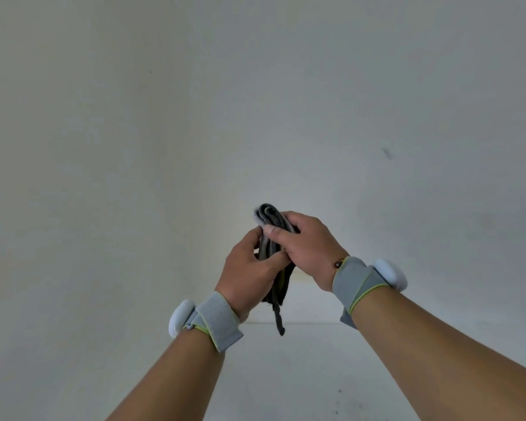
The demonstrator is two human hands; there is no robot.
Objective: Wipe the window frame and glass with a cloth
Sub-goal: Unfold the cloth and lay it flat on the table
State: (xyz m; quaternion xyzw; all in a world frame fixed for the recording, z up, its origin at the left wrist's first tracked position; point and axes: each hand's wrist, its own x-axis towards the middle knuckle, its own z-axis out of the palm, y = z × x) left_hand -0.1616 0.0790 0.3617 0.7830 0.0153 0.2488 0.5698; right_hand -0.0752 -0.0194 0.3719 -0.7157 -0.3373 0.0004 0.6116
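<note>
A dark grey cloth (271,217), folded into a thick bundle, is held upright between both hands in the middle of the view. My left hand (246,275) grips its lower part from the left, thumb across the folds. My right hand (304,241) clasps its upper part from the right, thumb pressed on top. A loose strip of the cloth hangs below the hands. Both wrists wear grey straps with white pods. No window frame or glass is in view.
A plain pale wall (255,101) fills the view ahead, with a corner near the centre. A pale floor (301,375) meets it below the hands. A small dark mark (386,152) sits on the wall at the right.
</note>
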